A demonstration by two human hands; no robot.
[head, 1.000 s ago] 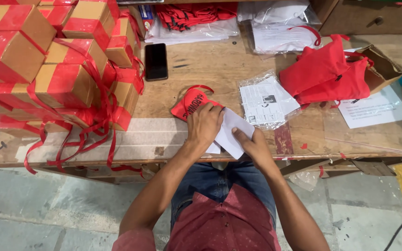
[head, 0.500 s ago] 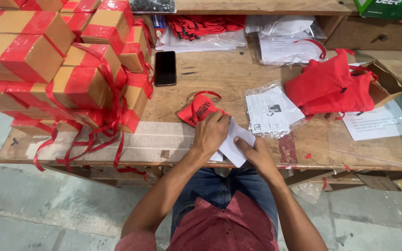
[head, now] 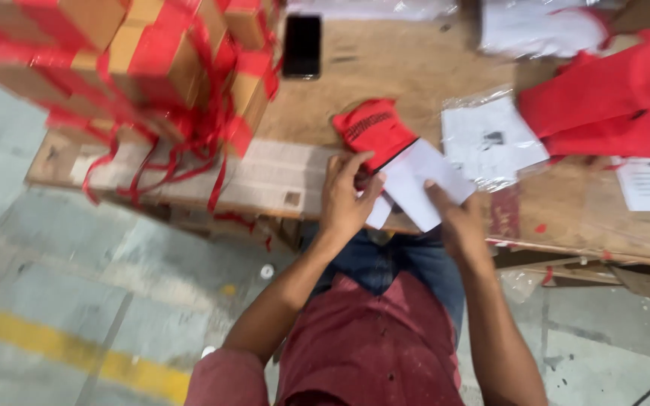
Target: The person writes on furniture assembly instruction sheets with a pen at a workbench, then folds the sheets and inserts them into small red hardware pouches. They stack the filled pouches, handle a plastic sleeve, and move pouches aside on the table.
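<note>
Handling: both hands work a white folded sheet (head: 424,180) against a red fabric piece (head: 372,129) at the near edge of the wooden table (head: 385,68).
Left hand (head: 344,197): fingers curled and closed on the sheet's left end, fingertips touching the red fabric's lower edge.
Right hand (head: 457,222): pinching the sheet's lower right edge, thumb on top; how firm the hold is, cannot tell.
Sheet: tilted, one end tucked at the fabric's edge; whether it sits inside or just beside the fabric is not clear.
Fabric: lying flat, at 12 o'clock from the left hand.
Step (judgement): seating the sheet against the fabric, partway done.
Next move calls for: left hand steadying the fabric while the right feeds the sheet toward 11 o'clock, keeping it flat.
Surroundings: clear bag with white paper (head: 490,139) at 1 o'clock; black phone (head: 302,45) at 12; cardboard boxes with red tape (head: 152,53) at 10; red fabric pile (head: 611,105) at 2.
</note>
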